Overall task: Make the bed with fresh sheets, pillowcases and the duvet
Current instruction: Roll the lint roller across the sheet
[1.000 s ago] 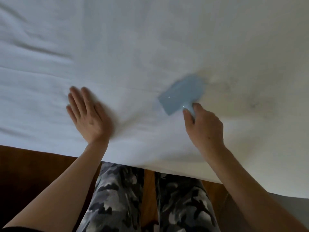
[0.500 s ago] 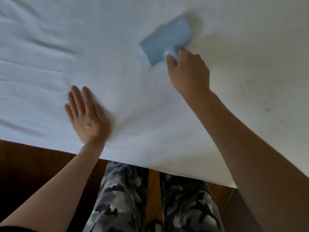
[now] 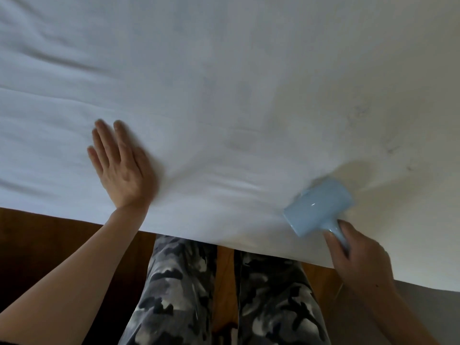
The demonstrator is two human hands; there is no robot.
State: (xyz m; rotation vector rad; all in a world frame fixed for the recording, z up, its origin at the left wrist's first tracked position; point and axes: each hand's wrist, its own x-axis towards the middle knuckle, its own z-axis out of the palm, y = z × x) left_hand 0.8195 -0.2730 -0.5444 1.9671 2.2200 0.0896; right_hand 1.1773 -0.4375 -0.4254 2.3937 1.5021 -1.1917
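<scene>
Pressing flat on the white sheet (image 3: 224,83) near the bed's front edge, the left hand (image 3: 122,168) lies with fingers straight. The right hand (image 3: 358,257) grips the handle of a pale blue brush (image 3: 319,207), whose head rests on the sheet well right of the left hand, by the edge.

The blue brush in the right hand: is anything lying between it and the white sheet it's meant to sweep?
Nothing visible does. The blue brush, gripped by the right hand, sits directly on the white sheet. The left hand lies flat on the sheet, well off to the side.
</scene>
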